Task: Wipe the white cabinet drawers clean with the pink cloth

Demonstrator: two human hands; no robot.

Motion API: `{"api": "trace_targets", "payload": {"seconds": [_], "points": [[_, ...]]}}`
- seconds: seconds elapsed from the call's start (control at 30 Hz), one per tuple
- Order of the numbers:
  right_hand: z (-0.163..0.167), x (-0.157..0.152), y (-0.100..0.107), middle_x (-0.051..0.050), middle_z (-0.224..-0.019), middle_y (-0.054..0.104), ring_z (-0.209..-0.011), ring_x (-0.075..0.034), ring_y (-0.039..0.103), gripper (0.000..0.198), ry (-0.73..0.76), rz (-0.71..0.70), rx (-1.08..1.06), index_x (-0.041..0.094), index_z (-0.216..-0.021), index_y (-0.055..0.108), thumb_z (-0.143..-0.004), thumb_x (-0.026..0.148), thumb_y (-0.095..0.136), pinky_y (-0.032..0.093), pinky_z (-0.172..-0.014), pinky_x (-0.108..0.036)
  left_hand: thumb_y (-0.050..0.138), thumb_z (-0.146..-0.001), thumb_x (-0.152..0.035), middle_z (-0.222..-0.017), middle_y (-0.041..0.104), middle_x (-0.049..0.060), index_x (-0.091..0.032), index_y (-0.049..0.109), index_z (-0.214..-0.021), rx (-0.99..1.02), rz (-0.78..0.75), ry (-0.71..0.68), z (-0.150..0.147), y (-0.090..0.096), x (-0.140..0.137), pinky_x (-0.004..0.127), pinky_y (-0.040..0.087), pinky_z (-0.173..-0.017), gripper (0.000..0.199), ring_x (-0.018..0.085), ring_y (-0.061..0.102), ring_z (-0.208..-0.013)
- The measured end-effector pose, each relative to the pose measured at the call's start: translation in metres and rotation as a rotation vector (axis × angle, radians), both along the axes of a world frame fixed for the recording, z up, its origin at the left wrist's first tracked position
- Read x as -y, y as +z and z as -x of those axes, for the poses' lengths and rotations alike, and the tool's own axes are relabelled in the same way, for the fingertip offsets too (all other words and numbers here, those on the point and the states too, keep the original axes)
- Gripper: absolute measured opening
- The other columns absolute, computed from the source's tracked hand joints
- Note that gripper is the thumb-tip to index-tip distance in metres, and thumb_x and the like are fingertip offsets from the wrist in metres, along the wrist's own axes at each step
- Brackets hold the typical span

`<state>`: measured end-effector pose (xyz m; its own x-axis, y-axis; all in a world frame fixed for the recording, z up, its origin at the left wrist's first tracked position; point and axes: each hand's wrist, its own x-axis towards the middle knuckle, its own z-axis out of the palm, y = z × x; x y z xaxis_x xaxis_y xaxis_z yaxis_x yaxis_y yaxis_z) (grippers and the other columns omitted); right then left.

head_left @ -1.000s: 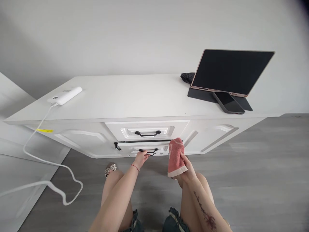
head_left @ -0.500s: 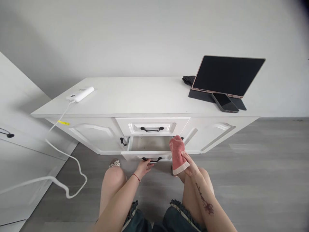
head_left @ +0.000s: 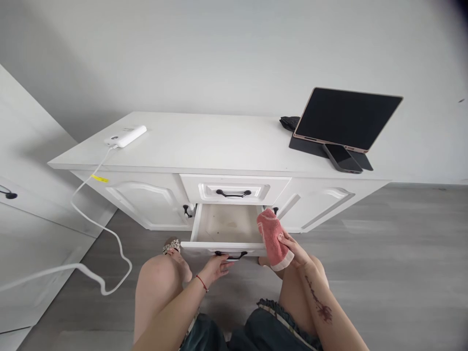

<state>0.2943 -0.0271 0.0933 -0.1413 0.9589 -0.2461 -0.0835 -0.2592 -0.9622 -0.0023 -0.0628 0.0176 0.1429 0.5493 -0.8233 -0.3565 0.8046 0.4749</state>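
Observation:
My left hand (head_left: 217, 268) has its fingers hooked on the black handle (head_left: 239, 256) of the lower drawer (head_left: 197, 246). That drawer stands pulled out from the white cabinet, and its pale inside shows a few small marks. In my right hand (head_left: 295, 248) is a folded pink towel (head_left: 272, 236) with a white edge. It hangs at the drawer's right front corner, partly covering that side. Above the open drawer, the upper drawer (head_left: 235, 189) is closed.
On the white cabinet top (head_left: 208, 141) lies a white power bank (head_left: 126, 136) with a cable (head_left: 116, 236) looping down at the left. A tablet screen (head_left: 347, 118), a phone (head_left: 341, 158) and a black crumpled item (head_left: 288, 123) sit at the right. My knees flank the drawer.
The lower drawer has come farther out toward me, with my left hand on its handle. My right hand and the towel have shifted slightly right and toward me.

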Motion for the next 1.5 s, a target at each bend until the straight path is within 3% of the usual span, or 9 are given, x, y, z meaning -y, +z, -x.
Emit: {"api": "trace_targets", "payload": {"seconds": [0.17, 0.37, 0.53, 0.7, 0.8, 0.93, 1.07, 1.23, 1.5], "points": [[0.0, -0.001, 0.003, 0.0, -0.102, 0.074, -0.083, -0.021, 0.068, 0.051, -0.041, 0.163, -0.166, 0.033, -0.112, 0.069, -0.064, 0.046, 0.079, 0.056, -0.074, -0.033, 0.07, -0.076, -0.016, -0.086, 0.073, 0.005, -0.016, 0.062, -0.08, 0.014, 0.033, -0.012, 0.0, 0.001, 0.015, 0.025, 0.046, -0.064, 0.009, 0.016, 0.07, -0.073], [0.014, -0.011, 0.007, -0.003, -0.11, 0.071, -0.096, -0.021, 0.066, 0.054, 0.031, 0.106, -0.025, 0.027, -0.12, 0.064, -0.072, 0.046, 0.076, 0.052, -0.085, -0.033, 0.06, -0.084, -0.012, -0.086, 0.074, 0.006, -0.014, 0.066, -0.078, 0.015, 0.093, -0.04, -0.001, 0.003, 0.026, 0.025, 0.045, -0.063, 0.008, 0.015, 0.068, -0.07], [0.039, -0.043, -0.003, -0.005, -0.113, 0.069, -0.109, -0.026, 0.062, 0.052, 0.223, -0.116, 0.416, 0.023, -0.127, 0.062, -0.077, 0.039, 0.068, 0.046, -0.1, -0.042, 0.067, -0.079, -0.014, -0.085, 0.074, 0.006, -0.013, 0.066, -0.078, 0.014, 0.127, -0.04, -0.001, 0.005, 0.029, 0.026, 0.045, -0.058, 0.002, 0.015, 0.067, -0.07], [0.069, -0.064, -0.014, -0.01, -0.126, 0.061, -0.107, -0.026, 0.063, 0.044, 0.577, -0.31, 1.068, 0.028, -0.127, 0.065, -0.086, 0.02, 0.05, 0.047, -0.094, -0.038, 0.073, -0.073, -0.013, -0.085, 0.073, 0.005, -0.015, 0.064, -0.078, -0.017, 0.136, -0.016, -0.003, 0.007, 0.029, 0.028, 0.048, -0.058, 0.011, 0.016, 0.067, -0.069], [0.079, -0.065, -0.026, -0.009, -0.128, 0.061, -0.109, -0.026, 0.062, 0.046, 0.846, -0.395, 1.238, 0.034, -0.123, 0.067, -0.088, 0.015, 0.045, 0.047, -0.092, -0.038, 0.07, -0.074, -0.012, -0.086, 0.073, 0.005, -0.016, 0.062, -0.077, -0.031, 0.139, -0.006, -0.003, 0.008, 0.03, 0.029, 0.05, -0.058, 0.01, 0.016, 0.067, -0.069], [0.081, -0.06, -0.045, -0.013, -0.146, 0.049, -0.133, -0.033, 0.043, 0.052, 1.052, -0.472, 1.424, 0.033, -0.13, 0.062, -0.087, 0.01, 0.043, 0.038, -0.102, -0.055, 0.071, -0.074, -0.011, -0.086, 0.073, 0.005, -0.016, 0.061, -0.076, -0.048, 0.15, -0.002, -0.002, 0.009, 0.029, 0.03, 0.051, -0.061, 0.011, 0.016, 0.067, -0.07], [0.082, -0.053, -0.058, -0.018, -0.151, 0.041, -0.128, -0.038, 0.047, 0.064, 1.087, -0.478, 1.532, 0.031, -0.145, 0.046, -0.085, 0.01, 0.046, 0.045, -0.094, -0.059, 0.078, -0.069, -0.015, -0.093, 0.073, 0.006, -0.016, 0.061, -0.079, -0.055, 0.163, -0.014, 0.0, 0.008, 0.029, 0.031, 0.051, -0.061, 0.019, 0.017, 0.068, -0.073], [0.088, -0.056, -0.068, -0.012, -0.142, 0.053, -0.113, -0.035, 0.059, 0.058, 1.088, -0.501, 1.474, 0.037, -0.14, 0.052, -0.088, 0.012, 0.043, 0.053, -0.083, -0.051, 0.081, -0.064, -0.021, -0.096, 0.074, 0.005, -0.018, 0.061, -0.081, -0.046, 0.152, -0.027, 0.003, 0.001, 0.03, 0.027, 0.046, -0.056, 0.026, 0.016, 0.068, -0.07], [0.095, -0.117, -0.083, -0.012, -0.146, 0.049, -0.123, -0.035, 0.052, 0.061, 0.897, -0.402, 1.527, 0.037, -0.138, 0.053, -0.087, 0.006, 0.041, 0.05, -0.089, -0.058, 0.081, -0.061, -0.025, -0.099, 0.075, 0.006, -0.021, 0.065, -0.079, 0.009, 0.156, -0.049, 0.005, -0.014, 0.033, 0.025, 0.045, -0.056, 0.025, 0.013, 0.066, -0.065]]}}
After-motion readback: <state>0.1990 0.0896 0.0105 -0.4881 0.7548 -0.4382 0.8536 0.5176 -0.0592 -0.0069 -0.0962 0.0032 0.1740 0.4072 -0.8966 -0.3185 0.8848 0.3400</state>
